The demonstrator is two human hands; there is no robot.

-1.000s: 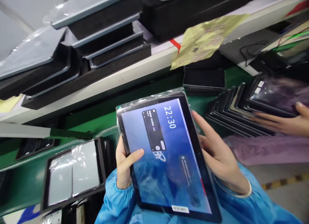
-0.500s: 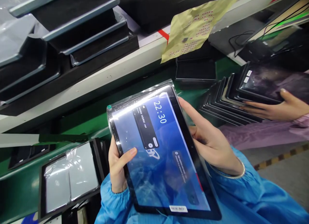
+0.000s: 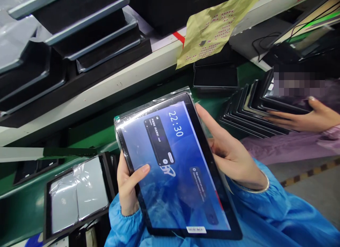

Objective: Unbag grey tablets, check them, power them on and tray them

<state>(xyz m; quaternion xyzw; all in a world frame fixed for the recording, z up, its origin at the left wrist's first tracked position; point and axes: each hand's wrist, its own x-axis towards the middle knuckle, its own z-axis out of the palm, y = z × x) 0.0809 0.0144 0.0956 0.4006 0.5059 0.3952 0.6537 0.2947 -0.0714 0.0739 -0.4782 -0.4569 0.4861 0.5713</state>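
I hold a black tablet (image 3: 183, 190) with both hands, tilted in front of me. Its lit blue screen reads 22:30, and a clear plastic sleeve shows behind its upper edge. My left hand (image 3: 127, 185) grips the left edge, thumb resting on the screen. My right hand (image 3: 228, 153) grips the right edge, fingers wrapped behind it. Both my arms wear blue sleeves, and a thin bracelet circles my right wrist.
A green belt (image 3: 23, 204) carries a black tray with bagged grey items (image 3: 75, 195) at lower left. Black foam trays (image 3: 87, 41) pile on the shelf above. A row of leaning tablets (image 3: 247, 108) stands at right, where another person's hand (image 3: 305, 119) rests. A yellow sheet (image 3: 212, 27) hangs from the shelf.
The tablet and both my hands have drifted slightly left and up in view. The other person's hand at right has stayed on the leaning tablets.
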